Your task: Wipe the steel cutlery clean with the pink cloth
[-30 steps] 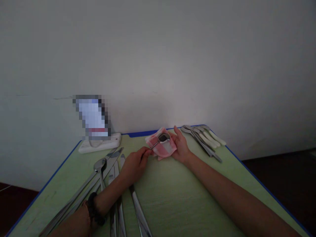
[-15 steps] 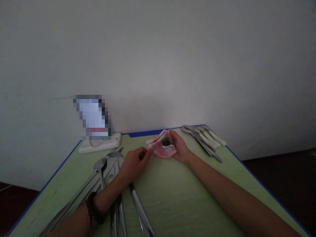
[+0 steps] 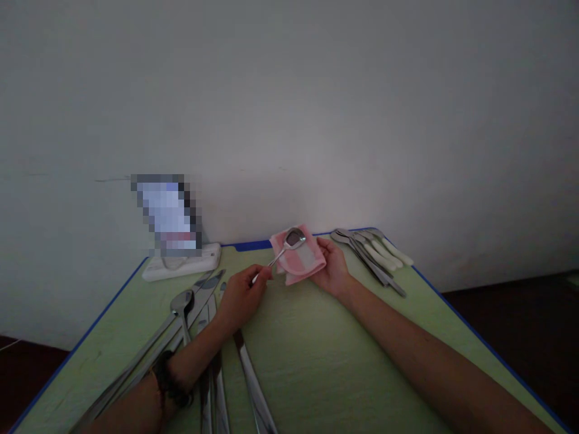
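Note:
A metal spoon [image 3: 295, 239] has its handle pinched in my left hand [image 3: 244, 296], with the bowl pointing up and away to the right. Behind the bowl lies a folded pink and white cloth [image 3: 302, 270], spread fairly flat. My right hand [image 3: 332, 266] holds this cloth from its right side and from below; some of its fingers are hidden by the fabric. Under and beside my left forearm are several long metal pieces of cutlery, among them a spoon [image 3: 183, 301] and knives [image 3: 253, 380].
At the back right of the green table [image 3: 325, 361] lies a group of spoons [image 3: 362, 256], some with pale handles. A pixelated phone-like screen [image 3: 167, 211] leans above a white base [image 3: 181, 265] at the back left. Behind the table rises a grey wall [image 3: 289, 108].
The cloth was bunched around the spoon's bowl and is now opened out flatter. The spoon's bowl has moved up and slightly left, and more of its handle shows.

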`<state>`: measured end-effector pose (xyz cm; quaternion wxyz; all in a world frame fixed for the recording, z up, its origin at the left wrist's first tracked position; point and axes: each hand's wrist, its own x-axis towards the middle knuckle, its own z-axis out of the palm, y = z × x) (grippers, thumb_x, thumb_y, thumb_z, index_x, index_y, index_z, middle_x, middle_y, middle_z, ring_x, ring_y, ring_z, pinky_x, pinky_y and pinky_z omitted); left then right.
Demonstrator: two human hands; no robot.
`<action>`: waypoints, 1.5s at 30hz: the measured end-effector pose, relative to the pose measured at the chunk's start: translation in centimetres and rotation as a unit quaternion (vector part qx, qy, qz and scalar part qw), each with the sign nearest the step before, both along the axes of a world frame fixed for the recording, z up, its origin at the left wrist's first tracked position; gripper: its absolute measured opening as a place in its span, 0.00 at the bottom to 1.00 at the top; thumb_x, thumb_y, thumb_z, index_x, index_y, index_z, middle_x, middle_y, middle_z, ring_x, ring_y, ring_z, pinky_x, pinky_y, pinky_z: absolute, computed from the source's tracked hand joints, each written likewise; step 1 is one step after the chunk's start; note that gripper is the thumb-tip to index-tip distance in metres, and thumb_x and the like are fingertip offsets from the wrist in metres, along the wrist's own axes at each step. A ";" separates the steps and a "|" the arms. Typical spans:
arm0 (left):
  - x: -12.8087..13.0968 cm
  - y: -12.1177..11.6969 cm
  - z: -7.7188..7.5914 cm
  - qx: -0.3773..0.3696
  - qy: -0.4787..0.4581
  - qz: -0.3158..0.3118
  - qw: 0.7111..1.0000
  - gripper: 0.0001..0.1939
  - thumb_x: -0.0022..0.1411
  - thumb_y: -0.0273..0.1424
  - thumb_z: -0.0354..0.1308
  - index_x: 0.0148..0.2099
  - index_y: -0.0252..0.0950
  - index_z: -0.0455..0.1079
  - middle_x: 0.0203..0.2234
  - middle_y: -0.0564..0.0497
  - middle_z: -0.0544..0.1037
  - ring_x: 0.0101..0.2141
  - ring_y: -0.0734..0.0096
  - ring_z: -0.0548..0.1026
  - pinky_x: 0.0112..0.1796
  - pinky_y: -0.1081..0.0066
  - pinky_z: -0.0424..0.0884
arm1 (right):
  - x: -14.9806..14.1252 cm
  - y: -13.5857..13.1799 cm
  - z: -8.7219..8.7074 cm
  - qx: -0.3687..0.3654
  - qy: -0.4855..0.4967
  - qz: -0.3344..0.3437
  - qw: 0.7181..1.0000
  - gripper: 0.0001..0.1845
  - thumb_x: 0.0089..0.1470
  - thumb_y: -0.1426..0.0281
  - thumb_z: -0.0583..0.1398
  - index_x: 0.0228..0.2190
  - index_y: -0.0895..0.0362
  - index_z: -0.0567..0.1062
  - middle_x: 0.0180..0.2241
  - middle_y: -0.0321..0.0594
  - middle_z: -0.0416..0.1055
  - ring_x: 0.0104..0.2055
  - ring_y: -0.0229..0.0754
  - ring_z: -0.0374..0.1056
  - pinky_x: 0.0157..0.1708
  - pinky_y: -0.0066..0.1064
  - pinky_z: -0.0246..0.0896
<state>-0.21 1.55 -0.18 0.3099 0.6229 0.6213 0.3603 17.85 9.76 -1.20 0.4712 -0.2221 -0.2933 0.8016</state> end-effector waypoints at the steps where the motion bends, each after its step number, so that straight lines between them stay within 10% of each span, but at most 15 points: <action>1: 0.0 0.0 0.1 -0.005 0.003 -0.001 1.000 0.20 0.61 0.45 0.44 0.31 0.36 0.67 0.12 0.60 0.59 0.14 0.76 0.59 0.18 0.77 0.52 | -0.1 0.1 -0.1 -0.008 0.002 -0.005 1.000 0.12 0.50 0.68 0.51 0.21 0.57 0.71 0.20 0.39 0.73 0.32 0.45 0.71 0.40 0.39 0.66; 17: 0.0 -0.2 0.3 0.038 0.091 -0.067 0.993 0.19 0.64 0.40 0.40 0.27 0.37 0.64 0.21 0.53 0.72 0.25 0.69 0.69 0.29 0.72 0.60 | -1.0 -1.5 -0.2 0.058 -0.050 0.072 0.994 0.04 0.41 0.77 0.62 0.24 0.59 0.72 0.25 0.36 0.74 0.35 0.41 0.71 0.43 0.36 0.64; 27: 0.2 -0.3 0.3 0.017 0.110 -0.057 0.992 0.18 0.64 0.38 0.39 0.33 0.37 0.67 0.18 0.55 0.69 0.22 0.69 0.68 0.25 0.73 0.57 | -0.3 -0.3 0.6 -0.033 0.057 -0.052 0.996 0.10 0.51 0.71 0.52 0.26 0.57 0.73 0.25 0.37 0.75 0.29 0.40 0.70 0.34 0.33 0.66; 31: 0.1 -0.3 0.2 0.015 0.129 -0.060 0.990 0.18 0.64 0.38 0.39 0.34 0.37 0.68 0.17 0.55 0.68 0.22 0.69 0.68 0.24 0.73 0.56 | -0.1 -0.7 1.2 -0.014 0.020 -0.004 1.000 0.16 0.53 0.60 0.52 0.29 0.58 0.73 0.27 0.41 0.75 0.33 0.46 0.70 0.34 0.38 0.66; 39: 0.2 -0.3 0.1 0.031 0.148 -0.075 0.986 0.19 0.65 0.38 0.38 0.36 0.37 0.68 0.22 0.52 0.73 0.24 0.67 0.70 0.28 0.72 0.59 | -0.7 -1.1 0.3 0.008 -0.048 0.014 0.999 0.08 0.41 0.77 0.56 0.27 0.60 0.72 0.24 0.36 0.73 0.25 0.38 0.66 0.29 0.29 0.63; 45: 0.3 -0.3 0.4 0.025 0.180 -0.069 0.981 0.20 0.65 0.38 0.37 0.36 0.37 0.69 0.20 0.53 0.72 0.24 0.67 0.70 0.29 0.72 0.59 | -0.3 -0.3 0.8 -0.039 0.021 -0.048 0.998 0.10 0.46 0.72 0.52 0.29 0.58 0.72 0.26 0.40 0.75 0.32 0.46 0.70 0.35 0.39 0.67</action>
